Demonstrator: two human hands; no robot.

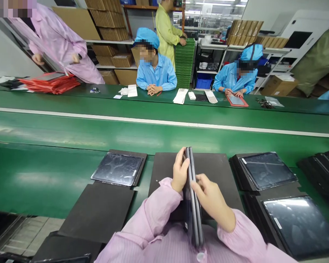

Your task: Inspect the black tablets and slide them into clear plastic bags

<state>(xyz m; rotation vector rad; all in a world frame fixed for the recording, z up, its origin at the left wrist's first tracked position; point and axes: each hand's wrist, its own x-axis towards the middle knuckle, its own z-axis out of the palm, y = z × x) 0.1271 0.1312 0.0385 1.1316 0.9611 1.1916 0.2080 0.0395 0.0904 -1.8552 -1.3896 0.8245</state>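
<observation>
I hold a dark tablet in a grey folding case upright on its edge, seen edge-on, over a black foam mat. My left hand grips its left face, fingers curled over the top edge. My right hand presses on its right face with the fingers closed against it. Both sleeves are pink.
Bagged tablets lie on black mats at the left and right. A green conveyor belt runs across. Beyond it sit two people in blue; a person in pink stands by red sleeves.
</observation>
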